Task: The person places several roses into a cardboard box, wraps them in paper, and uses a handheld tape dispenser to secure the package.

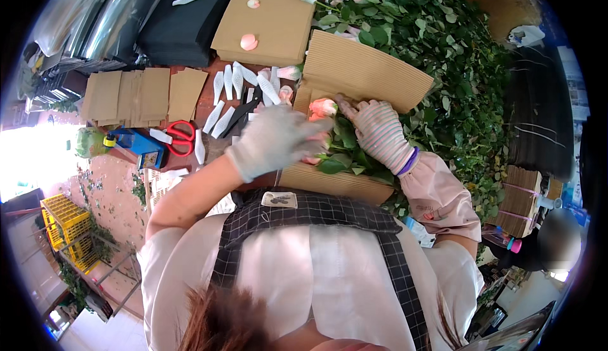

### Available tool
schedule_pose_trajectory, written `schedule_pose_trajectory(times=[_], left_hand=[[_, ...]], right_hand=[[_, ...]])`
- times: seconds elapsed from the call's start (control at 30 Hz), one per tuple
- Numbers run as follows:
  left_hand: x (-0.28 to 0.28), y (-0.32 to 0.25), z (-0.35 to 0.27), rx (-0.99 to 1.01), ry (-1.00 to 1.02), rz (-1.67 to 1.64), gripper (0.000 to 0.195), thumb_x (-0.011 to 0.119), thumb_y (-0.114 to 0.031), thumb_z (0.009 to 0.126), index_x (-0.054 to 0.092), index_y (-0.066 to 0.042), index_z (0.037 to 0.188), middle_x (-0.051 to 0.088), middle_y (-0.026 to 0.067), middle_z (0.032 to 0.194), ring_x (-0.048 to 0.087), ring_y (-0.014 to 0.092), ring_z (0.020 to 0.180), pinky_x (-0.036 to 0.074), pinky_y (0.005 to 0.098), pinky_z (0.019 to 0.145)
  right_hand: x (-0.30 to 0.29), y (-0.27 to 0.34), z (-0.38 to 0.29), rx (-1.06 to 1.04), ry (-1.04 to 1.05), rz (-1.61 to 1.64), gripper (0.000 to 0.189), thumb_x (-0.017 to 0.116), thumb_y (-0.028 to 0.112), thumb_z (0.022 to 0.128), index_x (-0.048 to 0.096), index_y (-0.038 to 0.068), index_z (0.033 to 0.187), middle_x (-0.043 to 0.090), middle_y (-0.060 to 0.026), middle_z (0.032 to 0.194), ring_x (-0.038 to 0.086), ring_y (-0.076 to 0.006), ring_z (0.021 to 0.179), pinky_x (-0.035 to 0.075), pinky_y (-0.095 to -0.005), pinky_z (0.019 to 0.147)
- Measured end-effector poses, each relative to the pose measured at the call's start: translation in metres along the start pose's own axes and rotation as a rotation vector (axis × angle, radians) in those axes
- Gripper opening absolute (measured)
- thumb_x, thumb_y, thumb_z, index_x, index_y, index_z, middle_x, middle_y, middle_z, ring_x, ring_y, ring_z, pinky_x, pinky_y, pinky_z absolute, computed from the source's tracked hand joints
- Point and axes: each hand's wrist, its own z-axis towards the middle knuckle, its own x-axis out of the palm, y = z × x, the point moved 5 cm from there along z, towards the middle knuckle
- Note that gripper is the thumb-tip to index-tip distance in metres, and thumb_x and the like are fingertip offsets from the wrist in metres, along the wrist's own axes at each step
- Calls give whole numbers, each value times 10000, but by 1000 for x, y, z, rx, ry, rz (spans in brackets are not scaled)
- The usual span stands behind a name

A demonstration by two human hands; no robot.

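Pink roses (323, 108) lie with green leaves on a corrugated cardboard sheet (365, 66) whose far and near parts are bent up. My left hand (280, 137), in a pale glove and blurred, is over the rose heads at the sheet's left side; whether its fingers grip a bloom is unclear. My right hand (377, 128), in a striped glove, rests by the leaves and the sheet's far flap, fingers spread. White mesh bud sleeves (229, 81) lie left of the sheet, around black-handled scissors (244, 111). Red-handled scissors (180, 138) lie farther left.
A large heap of leafy rose stems (441, 66) covers the right side. Stacks of brown cardboard (266, 14) and black sheets (175, 28) stand at the back. Small cardboard pieces (128, 94) and a blue tape dispenser (140, 147) are at left. A person (522, 242) is at far right.
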Motion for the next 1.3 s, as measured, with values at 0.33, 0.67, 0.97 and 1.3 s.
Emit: schedule_pose_trajectory(times=[0.33,0.67,0.97,1.3], left_hand=[[21,-3,28,220,11,107,465,658,-392,703,587,-151,1095,522,90,1150,478,326,1070,369,452,948],[30,3,31,208,10,-10,479,663,-355,699,577,-87,1087,515,153,1207,462,354,1120,359,453,964],[36,14,27,186,43,-94,506,669,-386,706,572,-121,1125,497,153,1230,475,338,1102,357,456,947],[54,21,22,279,-57,-7,349,607,-182,716,591,-266,1055,522,2,1159,504,207,1004,435,357,815]], right_hand=[[0,3,-1,-49,36,66,422,520,132,772,504,50,1186,630,-100,826,624,-266,776,500,-389,661],[-11,-119,-130,636,-272,531,155,598,174,778,651,66,877,628,-131,859,583,-329,833,469,-418,726],[16,-155,-149,628,602,611,375,547,371,839,633,23,947,629,-183,892,606,-337,817,480,-403,723],[-17,-244,-50,842,873,183,439,584,445,796,675,36,927,665,-137,919,636,-287,875,502,-402,770]])
